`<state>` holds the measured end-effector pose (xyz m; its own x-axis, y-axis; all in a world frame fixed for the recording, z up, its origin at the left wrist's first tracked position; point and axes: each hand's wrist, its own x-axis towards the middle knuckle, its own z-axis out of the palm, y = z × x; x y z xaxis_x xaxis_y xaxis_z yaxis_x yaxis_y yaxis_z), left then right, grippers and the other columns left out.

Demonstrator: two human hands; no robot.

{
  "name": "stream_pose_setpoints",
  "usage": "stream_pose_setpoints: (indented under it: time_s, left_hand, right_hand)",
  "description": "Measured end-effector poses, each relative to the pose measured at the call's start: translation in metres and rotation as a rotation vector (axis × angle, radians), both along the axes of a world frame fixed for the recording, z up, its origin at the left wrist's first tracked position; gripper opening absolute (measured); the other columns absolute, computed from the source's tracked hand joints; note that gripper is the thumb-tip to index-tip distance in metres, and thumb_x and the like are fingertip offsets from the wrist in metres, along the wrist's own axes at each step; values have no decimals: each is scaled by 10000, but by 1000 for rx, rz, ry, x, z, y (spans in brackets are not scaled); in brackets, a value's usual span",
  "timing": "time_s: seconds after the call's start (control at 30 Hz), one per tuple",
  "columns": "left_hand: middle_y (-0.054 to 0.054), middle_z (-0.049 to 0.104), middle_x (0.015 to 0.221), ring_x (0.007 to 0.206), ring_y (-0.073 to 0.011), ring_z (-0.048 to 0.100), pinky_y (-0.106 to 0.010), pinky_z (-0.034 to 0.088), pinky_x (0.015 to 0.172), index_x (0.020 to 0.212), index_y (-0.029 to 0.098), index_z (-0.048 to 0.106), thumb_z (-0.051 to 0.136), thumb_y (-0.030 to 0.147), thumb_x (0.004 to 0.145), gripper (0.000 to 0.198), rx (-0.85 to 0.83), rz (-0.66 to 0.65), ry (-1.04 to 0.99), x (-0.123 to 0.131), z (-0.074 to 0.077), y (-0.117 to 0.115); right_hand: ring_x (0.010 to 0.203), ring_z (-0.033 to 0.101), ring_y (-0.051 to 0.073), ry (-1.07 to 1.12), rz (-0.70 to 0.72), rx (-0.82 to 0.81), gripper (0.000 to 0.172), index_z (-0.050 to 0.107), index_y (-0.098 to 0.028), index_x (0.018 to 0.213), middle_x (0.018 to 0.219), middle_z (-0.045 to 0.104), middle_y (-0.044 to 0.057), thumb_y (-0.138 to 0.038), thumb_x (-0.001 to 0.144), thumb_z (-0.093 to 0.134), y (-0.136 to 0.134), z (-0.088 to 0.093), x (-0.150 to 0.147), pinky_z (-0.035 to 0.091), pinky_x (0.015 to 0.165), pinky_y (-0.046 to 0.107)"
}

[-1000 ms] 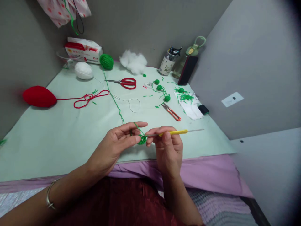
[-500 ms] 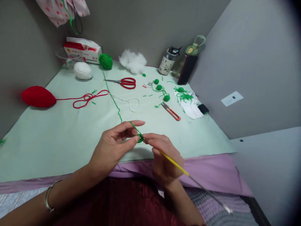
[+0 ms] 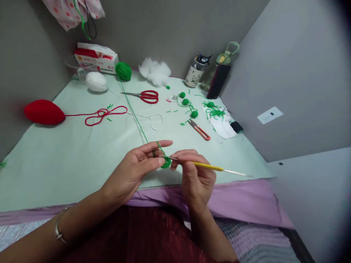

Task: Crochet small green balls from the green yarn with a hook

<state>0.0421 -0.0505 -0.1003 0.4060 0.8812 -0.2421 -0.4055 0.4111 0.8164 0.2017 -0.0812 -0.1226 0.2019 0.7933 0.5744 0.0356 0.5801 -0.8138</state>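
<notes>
A small round green crochet piece (image 3: 166, 163) is pinched between the thumb and fingers of my left hand (image 3: 139, 164), whose index finger stretches out with green yarn over it. That yarn (image 3: 137, 121) runs back across the table to a green yarn ball (image 3: 123, 71). My right hand (image 3: 196, 175) grips a crochet hook with a yellow handle (image 3: 208, 166); its metal tip meets the top edge of the green piece, and its far end points right, nearly level.
Red-handled scissors (image 3: 148, 96), orange snips (image 3: 199, 130), a red yarn ball (image 3: 44, 112) and a white one (image 3: 96, 82) lie on the table. White stuffing (image 3: 155, 71), a pen holder (image 3: 195, 73), a bottle (image 3: 211, 78) and small green balls (image 3: 194, 114) are farther back.
The hook has swung from slanting down to the right to nearly level, as my right hand turned. My left hand and the green piece shifted slightly right, and more of the piece shows.
</notes>
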Motion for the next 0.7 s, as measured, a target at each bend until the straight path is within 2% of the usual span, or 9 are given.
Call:
stream_pose_setpoints:
  time_s: [0.07, 0.17, 0.23, 0.33, 0.43, 0.53, 0.6, 0.7]
  left_hand:
    - [9, 681, 851, 848, -122, 605, -229, 487, 863, 1145, 268, 828, 837, 230, 815, 333, 49, 7, 31, 2, 0, -2]
    - [21, 684, 845, 827, -114, 601, -229, 488, 846, 1148, 285, 824, 877, 228, 784, 373, 53, 49, 37, 4, -1, -4]
    - [24, 695, 836, 819, -111, 611, -227, 493, 840, 1169, 285, 815, 894, 228, 768, 413, 7, 55, -11, 6, -1, -4]
    - [-17, 736, 896, 865, -137, 639, -249, 513, 862, 1181, 229, 809, 881, 248, 773, 415, -124, -22, -107, 6, 0, -1]
    - [-40, 735, 924, 877, -147, 636, -274, 528, 909, 1110, 177, 831, 855, 214, 765, 348, -196, -49, -138, 4, 1, 3]
    - [-15, 707, 848, 841, -142, 624, -277, 523, 907, 1058, 188, 845, 838, 205, 776, 282, -124, 1, -80, 3, 1, 4]
    - [-18, 731, 879, 867, -152, 632, -277, 512, 894, 1062, 212, 844, 849, 215, 776, 286, -40, -2, -18, 3, 1, 3]
    - [-21, 757, 940, 927, -162, 645, -290, 501, 925, 1089, 254, 838, 875, 220, 767, 326, 29, -6, 33, 4, 1, -1]
  right_hand:
    - [791, 693, 158, -52, 11, 4, 210, 765, -270, 1075, 992, 766, 41, -195, 1025, 575, 1, 0, -2, 600, 639, 309]
    - [850, 708, 157, -166, -54, 34, 262, 758, -286, 1138, 1021, 763, 34, -135, 1011, 584, -1, -4, -4, 617, 696, 311]
    - [926, 720, 169, -321, -154, 107, 319, 752, -297, 1195, 1064, 748, 41, -99, 986, 614, -2, -8, -4, 630, 755, 322]
    - [1002, 722, 196, -497, -247, 225, 395, 726, -302, 1277, 1149, 737, 64, -80, 964, 632, -4, -12, -2, 639, 784, 345]
    - [865, 713, 174, -316, -187, 138, 321, 754, -281, 1193, 1029, 747, 47, -93, 981, 602, -2, -8, 2, 619, 719, 341]
    - [670, 650, 132, -37, -114, 5, 214, 774, -261, 1052, 889, 722, 21, -161, 1005, 590, 0, -1, 4, 565, 600, 310]
    - [689, 662, 139, 20, -51, -26, 184, 777, -252, 1006, 905, 734, 31, -213, 1010, 597, 2, 1, 3, 562, 586, 305]
    - [831, 715, 174, -10, 6, -41, 159, 780, -248, 1000, 969, 776, 48, -236, 1002, 621, 5, -1, 1, 603, 669, 323]
